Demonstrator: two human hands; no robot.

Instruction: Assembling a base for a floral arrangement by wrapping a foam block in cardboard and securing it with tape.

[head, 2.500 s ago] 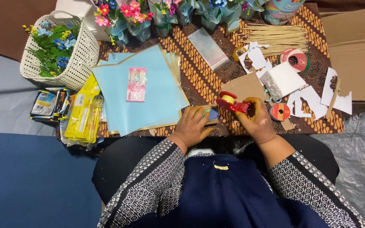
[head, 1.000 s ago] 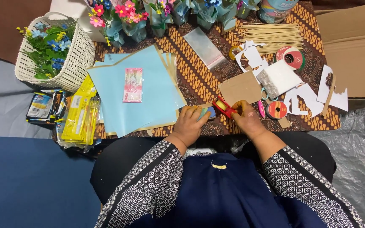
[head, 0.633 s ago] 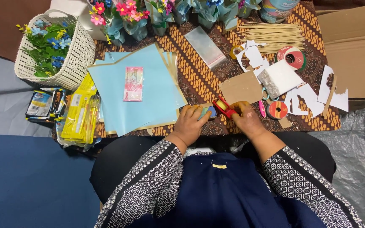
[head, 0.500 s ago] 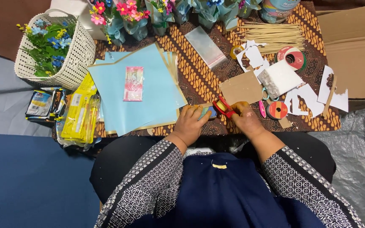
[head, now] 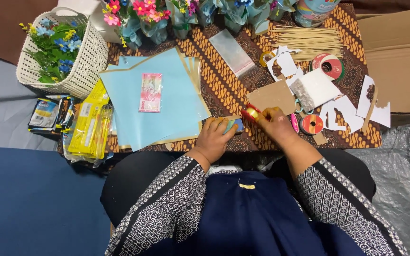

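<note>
Crowded brown patterned tablecloth [head: 224, 90]. Left hand [head: 214, 138] pressing small light-blue paper piece [head: 236, 125] under fingertips; right hand [head: 275, 124] clenched around red tape dispenser [head: 250, 113] just beside. Could slip, maybe stick crooked, if pressed unevenly.

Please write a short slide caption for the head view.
Left hand steadies blue paper; right hand holds red tape dispenser.

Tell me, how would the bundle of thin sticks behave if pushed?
The sticks lie loose, side by side, with no band visible, so they would probably scatter and roll. They look thin and light, and may snap under pressure.
</note>
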